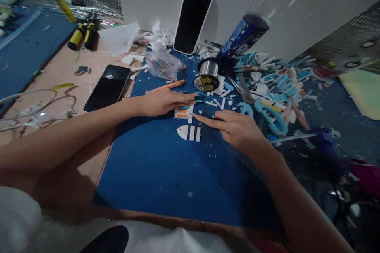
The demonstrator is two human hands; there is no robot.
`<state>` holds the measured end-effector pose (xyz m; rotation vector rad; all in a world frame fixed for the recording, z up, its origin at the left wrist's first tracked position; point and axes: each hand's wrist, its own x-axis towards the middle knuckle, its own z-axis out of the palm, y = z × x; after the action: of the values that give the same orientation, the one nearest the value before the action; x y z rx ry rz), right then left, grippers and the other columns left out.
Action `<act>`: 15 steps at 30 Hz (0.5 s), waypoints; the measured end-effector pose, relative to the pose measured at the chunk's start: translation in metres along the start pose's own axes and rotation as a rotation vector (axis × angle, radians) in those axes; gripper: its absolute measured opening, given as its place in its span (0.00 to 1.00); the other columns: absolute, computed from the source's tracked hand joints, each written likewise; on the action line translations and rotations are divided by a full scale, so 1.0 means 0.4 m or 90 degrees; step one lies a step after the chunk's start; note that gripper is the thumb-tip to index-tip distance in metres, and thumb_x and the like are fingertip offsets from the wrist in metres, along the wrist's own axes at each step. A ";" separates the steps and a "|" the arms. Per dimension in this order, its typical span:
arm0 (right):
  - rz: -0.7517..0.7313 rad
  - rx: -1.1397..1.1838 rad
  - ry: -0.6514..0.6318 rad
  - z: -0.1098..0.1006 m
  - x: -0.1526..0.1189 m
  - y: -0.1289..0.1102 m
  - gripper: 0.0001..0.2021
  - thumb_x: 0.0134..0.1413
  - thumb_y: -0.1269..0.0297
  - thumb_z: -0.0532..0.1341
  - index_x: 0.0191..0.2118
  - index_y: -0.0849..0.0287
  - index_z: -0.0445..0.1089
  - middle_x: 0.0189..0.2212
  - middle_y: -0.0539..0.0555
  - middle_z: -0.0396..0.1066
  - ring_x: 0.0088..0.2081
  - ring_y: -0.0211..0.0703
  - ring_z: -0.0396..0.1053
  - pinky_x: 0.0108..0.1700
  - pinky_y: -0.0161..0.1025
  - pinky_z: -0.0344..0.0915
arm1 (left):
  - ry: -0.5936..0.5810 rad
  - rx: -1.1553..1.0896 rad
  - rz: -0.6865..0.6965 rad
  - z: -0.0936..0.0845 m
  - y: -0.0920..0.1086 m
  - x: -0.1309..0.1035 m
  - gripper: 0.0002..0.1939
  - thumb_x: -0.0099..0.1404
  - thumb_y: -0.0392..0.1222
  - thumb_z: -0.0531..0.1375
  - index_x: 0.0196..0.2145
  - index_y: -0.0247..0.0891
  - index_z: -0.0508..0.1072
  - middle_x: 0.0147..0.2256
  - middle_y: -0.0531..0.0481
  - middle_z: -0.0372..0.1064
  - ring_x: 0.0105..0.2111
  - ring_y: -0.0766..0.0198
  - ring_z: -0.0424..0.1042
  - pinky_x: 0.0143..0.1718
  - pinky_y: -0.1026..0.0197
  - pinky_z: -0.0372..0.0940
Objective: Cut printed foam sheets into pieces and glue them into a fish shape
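A small flat white piece with orange strips (pixel 183 114) lies on the blue mat (pixel 172 178). My left hand (pixel 163 101) rests over its upper edge, fingers stretched out, with teal nails. My right hand (pixel 237 128) points its index finger at the right edge of that piece; its other fingers are curled, and nothing shows in them. Just below lie a white pointed piece (pixel 182 132) with a small red mark and two narrow white strips (pixel 192 133). An orange stick (pixel 166 87) lies behind my left hand.
A wire spool (pixel 208 74), blue scissors (pixel 268 114), an upright phone (pixel 192 19) and a blue can (pixel 245 37) stand or lie behind. Foam scraps are heaped at the back right. Another phone (pixel 107 87), pliers (pixel 84 33) and a white cable (pixel 29 95) are on the left.
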<state>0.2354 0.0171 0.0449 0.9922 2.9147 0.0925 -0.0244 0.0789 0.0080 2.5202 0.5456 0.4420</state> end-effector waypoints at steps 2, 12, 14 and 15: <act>0.004 -0.010 -0.010 -0.001 0.002 -0.004 0.31 0.55 0.81 0.44 0.59 0.51 0.64 0.26 0.53 0.63 0.28 0.40 0.58 0.27 0.35 0.51 | 0.000 0.003 0.001 0.001 -0.001 0.001 0.23 0.71 0.33 0.47 0.62 0.44 0.57 0.59 0.52 0.63 0.60 0.64 0.61 0.69 0.50 0.33; 0.008 -0.029 -0.049 -0.018 0.011 -0.017 0.33 0.51 0.82 0.47 0.61 0.49 0.62 0.26 0.52 0.63 0.27 0.39 0.56 0.26 0.33 0.50 | -0.013 0.017 0.003 0.000 -0.003 0.001 0.21 0.72 0.34 0.47 0.60 0.43 0.60 0.60 0.51 0.60 0.60 0.65 0.60 0.69 0.50 0.34; 0.011 -0.040 -0.051 -0.021 0.012 -0.017 0.33 0.51 0.82 0.47 0.61 0.48 0.61 0.25 0.52 0.63 0.27 0.39 0.56 0.26 0.33 0.50 | -0.015 0.020 0.000 0.000 -0.004 0.001 0.22 0.71 0.34 0.47 0.61 0.43 0.59 0.60 0.51 0.60 0.60 0.64 0.60 0.68 0.49 0.34; 0.011 -0.049 -0.050 -0.021 0.013 -0.017 0.33 0.52 0.81 0.46 0.61 0.47 0.61 0.25 0.52 0.63 0.27 0.39 0.56 0.26 0.33 0.50 | -0.016 0.021 0.002 0.000 -0.004 0.002 0.22 0.71 0.33 0.47 0.61 0.42 0.59 0.61 0.51 0.59 0.60 0.63 0.60 0.68 0.49 0.34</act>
<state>0.2266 0.0145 0.0526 0.9857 2.8097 0.1610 -0.0244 0.0806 0.0072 2.5547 0.5429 0.4053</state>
